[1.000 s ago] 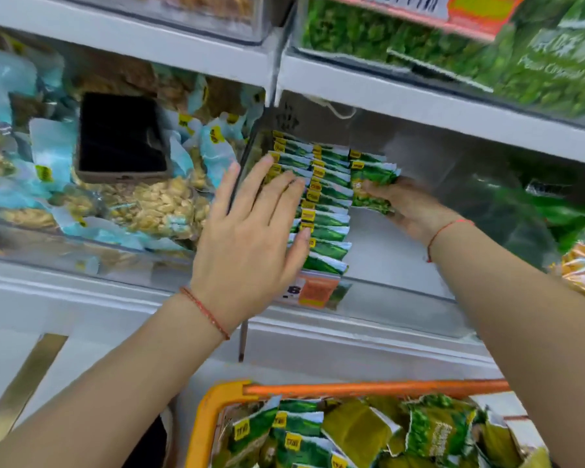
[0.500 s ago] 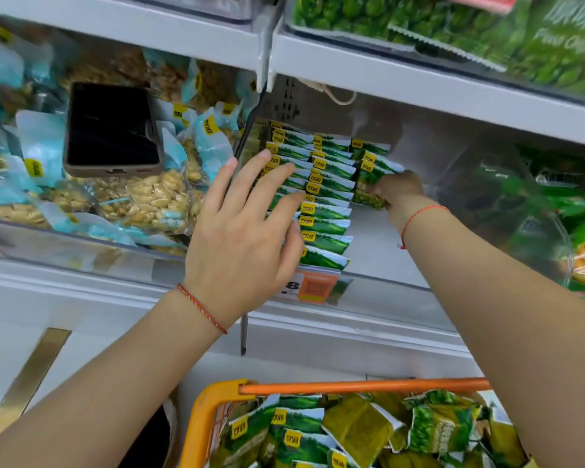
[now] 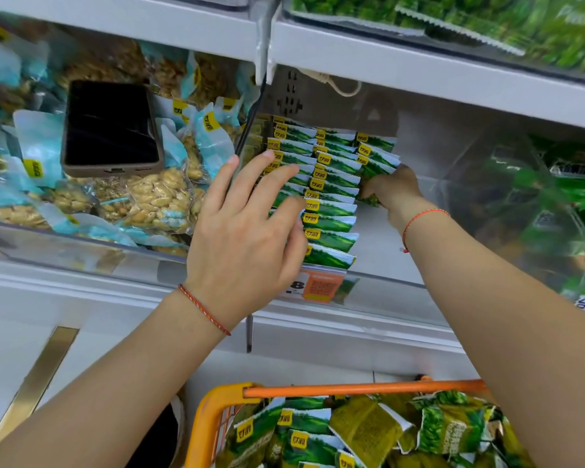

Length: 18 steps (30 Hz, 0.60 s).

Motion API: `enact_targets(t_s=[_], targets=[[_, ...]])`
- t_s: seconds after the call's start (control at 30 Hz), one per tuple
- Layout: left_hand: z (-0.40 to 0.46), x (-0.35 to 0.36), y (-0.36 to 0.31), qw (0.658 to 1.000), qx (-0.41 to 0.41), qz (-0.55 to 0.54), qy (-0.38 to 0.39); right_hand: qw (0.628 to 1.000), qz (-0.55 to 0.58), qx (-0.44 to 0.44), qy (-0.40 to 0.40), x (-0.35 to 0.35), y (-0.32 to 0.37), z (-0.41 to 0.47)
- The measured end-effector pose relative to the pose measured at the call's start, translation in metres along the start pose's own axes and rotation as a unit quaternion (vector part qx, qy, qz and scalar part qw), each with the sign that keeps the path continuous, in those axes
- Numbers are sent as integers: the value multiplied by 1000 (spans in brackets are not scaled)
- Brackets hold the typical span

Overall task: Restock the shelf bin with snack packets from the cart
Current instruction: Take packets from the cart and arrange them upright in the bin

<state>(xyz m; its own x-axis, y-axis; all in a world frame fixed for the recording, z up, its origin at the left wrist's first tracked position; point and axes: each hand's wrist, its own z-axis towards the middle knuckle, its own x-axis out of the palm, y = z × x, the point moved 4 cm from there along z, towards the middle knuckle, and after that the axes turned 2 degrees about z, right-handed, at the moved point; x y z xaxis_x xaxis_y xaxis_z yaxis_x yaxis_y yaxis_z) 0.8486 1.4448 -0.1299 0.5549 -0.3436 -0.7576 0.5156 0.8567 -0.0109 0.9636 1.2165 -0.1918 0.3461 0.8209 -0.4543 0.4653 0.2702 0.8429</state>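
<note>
Green-and-white snack packets (image 3: pixel 331 211) with yellow labels stand in rows inside a clear shelf bin (image 3: pixel 385 292). My left hand (image 3: pixel 247 231) rests flat on the left rows with fingers spread, holding nothing. My right hand (image 3: pixel 394 192) is deep in the bin, closed on a small bunch of green packets (image 3: pixel 377 163) at the third row. More of the same packets (image 3: pixel 304 437) fill the orange cart (image 3: pixel 210 420) at the bottom.
A dark phone (image 3: pixel 110 128) lies on nut bags in the left bin (image 3: pixel 81 244). An orange price tag (image 3: pixel 321 287) hangs on the bin front. A bin of other green bags (image 3: pixel 554 204) sits at the right. A shelf (image 3: pixel 419 65) hangs overhead.
My right hand has pushed its packets a little further back into the third row. My left hand has stayed pressed on the left rows.
</note>
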Motion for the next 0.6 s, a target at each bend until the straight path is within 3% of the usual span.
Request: enact_targets(t_s=[0.2,0.33,0.43,0.6], targets=[[0,0,0,1000,0,-1,-1,983,-111,-119,-88,-8,5,-7],[0,0,0,1000,1,-1,2,966,-165,-189,-62,-1,8,-3],[0,0,1,1000,1,0,4,978,-113,-176,-26,0,3,3],[0,0,2,1000,2,1,8,984,-54,-163,-35,-2,2,5]])
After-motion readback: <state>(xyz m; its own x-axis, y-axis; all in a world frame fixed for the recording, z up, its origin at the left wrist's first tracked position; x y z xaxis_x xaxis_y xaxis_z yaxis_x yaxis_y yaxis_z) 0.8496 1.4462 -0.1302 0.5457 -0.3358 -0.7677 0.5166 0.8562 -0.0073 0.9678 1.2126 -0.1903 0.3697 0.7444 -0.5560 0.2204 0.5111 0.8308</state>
